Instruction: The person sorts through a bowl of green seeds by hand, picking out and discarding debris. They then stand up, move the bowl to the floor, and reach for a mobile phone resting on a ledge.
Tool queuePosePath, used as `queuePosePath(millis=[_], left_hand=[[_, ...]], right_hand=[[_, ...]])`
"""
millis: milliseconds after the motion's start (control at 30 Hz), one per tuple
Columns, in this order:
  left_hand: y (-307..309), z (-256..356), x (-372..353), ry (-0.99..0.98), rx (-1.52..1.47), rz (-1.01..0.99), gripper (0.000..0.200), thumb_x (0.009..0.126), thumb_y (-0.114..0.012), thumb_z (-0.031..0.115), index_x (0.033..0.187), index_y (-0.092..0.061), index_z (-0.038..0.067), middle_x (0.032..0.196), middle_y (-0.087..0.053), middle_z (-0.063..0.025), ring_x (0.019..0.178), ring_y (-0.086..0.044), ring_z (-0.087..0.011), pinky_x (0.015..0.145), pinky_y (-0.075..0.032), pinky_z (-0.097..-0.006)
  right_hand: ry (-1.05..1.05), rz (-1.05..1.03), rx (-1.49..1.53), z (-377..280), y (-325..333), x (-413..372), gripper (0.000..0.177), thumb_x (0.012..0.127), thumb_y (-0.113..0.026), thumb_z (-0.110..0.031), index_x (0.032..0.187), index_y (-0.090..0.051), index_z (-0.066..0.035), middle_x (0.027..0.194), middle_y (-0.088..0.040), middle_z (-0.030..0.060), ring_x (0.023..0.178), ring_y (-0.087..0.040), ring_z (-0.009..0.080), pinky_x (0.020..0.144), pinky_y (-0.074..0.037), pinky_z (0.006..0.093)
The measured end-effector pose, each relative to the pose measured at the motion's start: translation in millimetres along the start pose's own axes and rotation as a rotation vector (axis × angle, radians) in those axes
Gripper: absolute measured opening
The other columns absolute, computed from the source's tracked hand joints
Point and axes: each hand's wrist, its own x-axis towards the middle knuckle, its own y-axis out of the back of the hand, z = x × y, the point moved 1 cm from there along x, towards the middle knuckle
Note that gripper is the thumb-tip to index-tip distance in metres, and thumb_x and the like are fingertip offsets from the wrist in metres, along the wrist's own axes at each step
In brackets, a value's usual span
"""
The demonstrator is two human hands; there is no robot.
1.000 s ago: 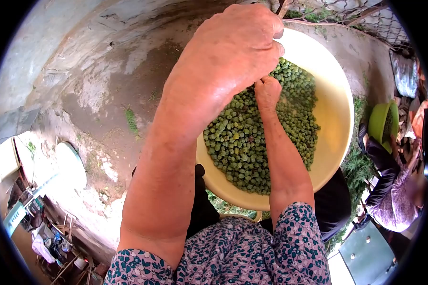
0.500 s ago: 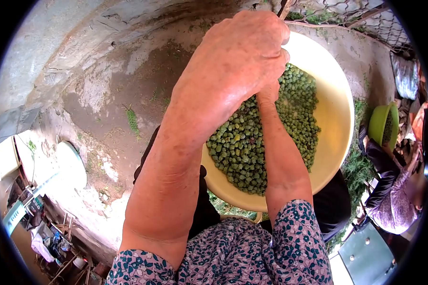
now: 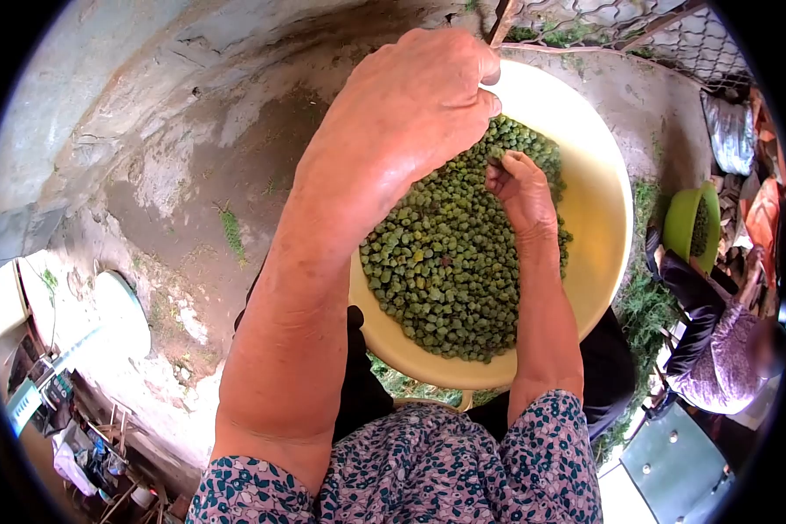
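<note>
A large pale-yellow basin (image 3: 598,227) is tilted in front of my body, with a heap of small round green pods or berries (image 3: 445,262) in it. My left hand (image 3: 424,100) is raised close to the camera over the basin's far left side, its fingers curled closed. Whatever they hold, if anything, is hidden behind the hand. Lower down, my right hand (image 3: 522,192) is over the green heap, palm turned partly up. Its thumb and fingers are bent together near the pods; what is between them is too small to make out.
At the right, another person (image 3: 720,349) sits beside a bright green basin (image 3: 707,229). Wire mesh (image 3: 646,39) runs along the top right, and a rough wall (image 3: 105,96) rises at left. Tools and clutter (image 3: 83,463) lie lower left; a greenish panel (image 3: 677,467) stands lower right.
My right hand has come out from beneath my left, moving right and down, so its fingers now show. My left hand stays raised and closed. The whole view has shifted slightly.
</note>
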Motion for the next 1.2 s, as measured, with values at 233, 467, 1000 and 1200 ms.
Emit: queuePosePath(millis=[233,467,1000,1200], left_hand=[[-25.2,10.5,-4.4,-0.015,-0.018,-0.060,0.019,0.076,-0.059,0.011,0.091,-0.059,0.000,0.079,-0.058,-0.0218,0.076,-0.057,-0.0385,0.069,-0.045,-0.0423],[-33.2,29.8,-0.4,0.077,-0.097,-0.134,0.013,0.071,-0.060,0.009,0.077,-0.059,-0.002,0.068,-0.057,-0.0211,0.063,-0.058,-0.0369,0.058,-0.046,-0.0402],[-7.9,16.3,-18.4,0.077,0.296,-0.198,0.026,0.071,-0.057,0.011,0.095,-0.060,0.002,0.088,-0.062,-0.0144,0.087,-0.057,-0.0324,0.080,-0.044,-0.0386],[-2.7,7.1,-7.2,0.094,0.202,-0.108,0.029,0.077,-0.056,0.011,0.104,-0.058,0.000,0.090,-0.063,-0.0163,0.083,-0.059,-0.0299,0.077,-0.045,-0.0357]], right_hand=[[0.074,-0.156,0.006,-35.7,-46.5,-49.4,0.012,0.085,-0.057,-0.012,0.090,-0.056,-0.001,0.074,-0.059,0.0074,0.064,-0.055,0.0157,0.062,-0.046,0.0289],[0.196,-0.205,0.000,-71.4,-76.4,-74.1,0.014,0.086,-0.057,-0.012,0.093,-0.058,0.001,0.072,-0.059,0.0074,0.063,-0.056,0.0160,0.063,-0.047,0.0279],[0.460,0.534,0.663,-166.7,158.6,-28.9,0.011,0.087,-0.043,0.002,0.096,-0.048,0.004,0.080,-0.056,0.0170,0.074,-0.057,0.0267,0.071,-0.051,0.0374],[0.266,0.576,-0.367,-98.0,-1.3,-50.1,0.028,0.087,-0.055,-0.013,0.112,-0.057,-0.001,0.090,-0.064,0.0116,0.078,-0.060,0.0168,0.074,-0.052,0.0282]])
